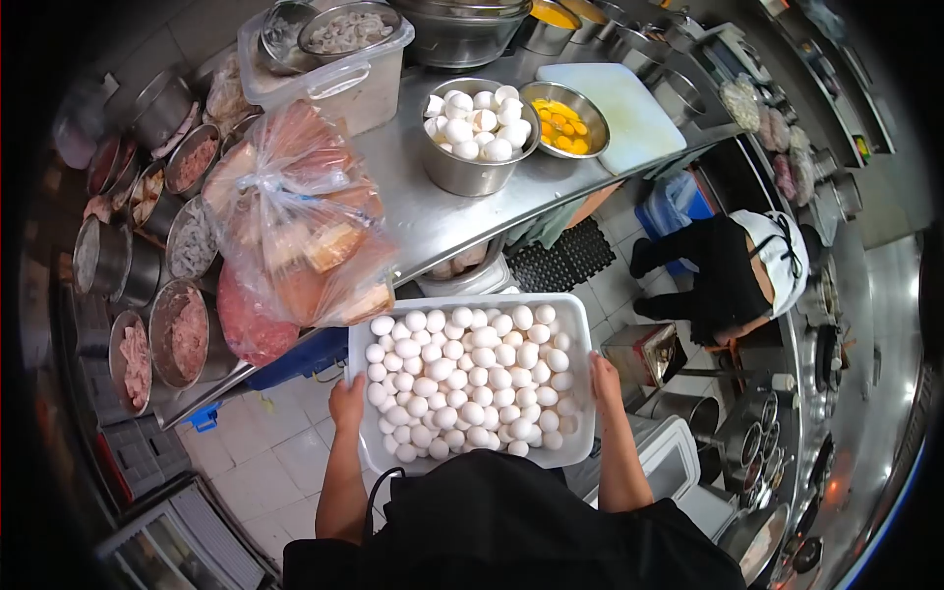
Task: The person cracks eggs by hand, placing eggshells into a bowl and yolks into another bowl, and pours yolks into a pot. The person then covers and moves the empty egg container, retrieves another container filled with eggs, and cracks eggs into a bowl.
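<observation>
A wide white plastic tub (580,324) full of white eggs (467,379) is held in front of my body, close to the steel counter's edge. My left hand (346,401) grips its left side, and my right hand (606,382) grips the right side; the fingers are partly hidden by the rim. On the counter beyond stands a steel pot (472,177) heaped with white eggshells (482,123). Right beside it, a steel bowl (595,138) contains several yolks (559,126) in egg liquid.
A white cutting board (629,113) lies right of the bowl. Bagged meat (295,206) and bowls of raw meat (187,334) crowd the counter's left. A co-worker (733,261) bends over at right, near a black floor mat (560,265).
</observation>
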Tool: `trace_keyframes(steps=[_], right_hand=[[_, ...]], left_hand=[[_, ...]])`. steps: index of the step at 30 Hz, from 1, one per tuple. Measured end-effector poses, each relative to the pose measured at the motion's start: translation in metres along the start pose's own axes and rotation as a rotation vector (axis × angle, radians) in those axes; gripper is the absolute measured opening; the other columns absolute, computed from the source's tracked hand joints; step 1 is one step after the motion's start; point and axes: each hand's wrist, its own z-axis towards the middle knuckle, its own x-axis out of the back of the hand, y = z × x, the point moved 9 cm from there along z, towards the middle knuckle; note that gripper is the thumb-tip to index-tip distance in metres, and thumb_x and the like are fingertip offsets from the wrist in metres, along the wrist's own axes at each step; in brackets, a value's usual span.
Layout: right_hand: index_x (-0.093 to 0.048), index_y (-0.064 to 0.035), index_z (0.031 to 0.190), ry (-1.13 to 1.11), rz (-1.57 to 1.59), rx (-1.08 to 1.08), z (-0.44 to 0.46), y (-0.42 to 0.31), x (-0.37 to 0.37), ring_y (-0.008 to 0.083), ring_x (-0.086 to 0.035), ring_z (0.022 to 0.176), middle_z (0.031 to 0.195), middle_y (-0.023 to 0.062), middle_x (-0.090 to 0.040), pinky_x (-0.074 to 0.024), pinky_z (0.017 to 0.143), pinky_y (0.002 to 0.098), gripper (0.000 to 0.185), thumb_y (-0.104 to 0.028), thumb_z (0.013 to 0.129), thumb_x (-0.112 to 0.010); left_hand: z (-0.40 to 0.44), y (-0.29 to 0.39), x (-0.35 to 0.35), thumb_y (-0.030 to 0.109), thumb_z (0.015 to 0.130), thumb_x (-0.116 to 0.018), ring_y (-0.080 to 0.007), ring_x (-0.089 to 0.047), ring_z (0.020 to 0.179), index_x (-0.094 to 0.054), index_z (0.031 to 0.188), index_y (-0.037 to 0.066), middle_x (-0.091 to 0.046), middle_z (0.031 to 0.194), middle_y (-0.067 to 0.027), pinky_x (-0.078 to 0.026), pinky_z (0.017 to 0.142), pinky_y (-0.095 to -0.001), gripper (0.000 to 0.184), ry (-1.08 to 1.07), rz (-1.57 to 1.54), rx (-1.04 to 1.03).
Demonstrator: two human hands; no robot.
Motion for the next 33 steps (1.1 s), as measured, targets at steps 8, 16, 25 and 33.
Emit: trace_keyframes(steps=[8,16,25,33], right_hand=[[-0.058,-0.0108,0.067,-0.220,0.033,0.013,0.152,0.002,0.000,0.0063,-0.037,0.057,0.062,-0.0074,-0.045,-0.0289,0.052,0.0273,0.040,-0.038,0.096,-0.060],[-0.057,-0.0101,0.067,-0.294,-0.125,0.051,0.236,-0.045,0.031,0.0065,-0.036,0.059,0.064,-0.0081,-0.044,-0.0287,0.053,0.0270,0.040,-0.037,0.097,-0.061],[-0.058,-0.0150,0.072,-0.273,-0.047,0.113,0.269,-0.047,0.051,0.0012,-0.037,0.059,0.066,-0.0109,-0.045,-0.0257,0.049,0.0222,0.030,-0.026,0.100,-0.059],[-0.057,-0.0172,0.070,-0.344,-0.094,0.079,0.314,-0.038,-0.025,0.0026,-0.030,0.050,0.061,-0.0105,-0.041,-0.0198,0.045,0.0244,0.032,-0.033,0.097,-0.060]], left_hand=[[-0.056,0.047,-0.042,0.059,0.086,-0.060,-0.0448,-0.065,0.093,-0.068,0.091,-0.005,-0.069,0.094,-0.0274,-0.050,0.083,-0.0485,0.065,0.152,0.037,0.071],[-0.116,0.049,-0.138,0.055,0.085,-0.065,-0.0426,-0.064,0.078,-0.065,0.081,-0.004,-0.067,0.080,-0.0250,-0.049,0.073,-0.0485,0.059,0.150,-0.110,0.317],[-0.115,0.035,-0.207,0.052,0.084,-0.069,-0.0241,-0.053,0.057,-0.058,0.069,-0.003,-0.055,0.059,-0.0139,-0.043,0.058,-0.0420,0.058,0.135,-0.197,0.357],[-0.072,0.036,-0.189,0.057,0.084,-0.066,-0.0390,-0.062,0.066,-0.057,0.070,-0.004,-0.063,0.069,-0.0220,-0.047,0.065,-0.0484,0.063,0.238,-0.166,0.326]])
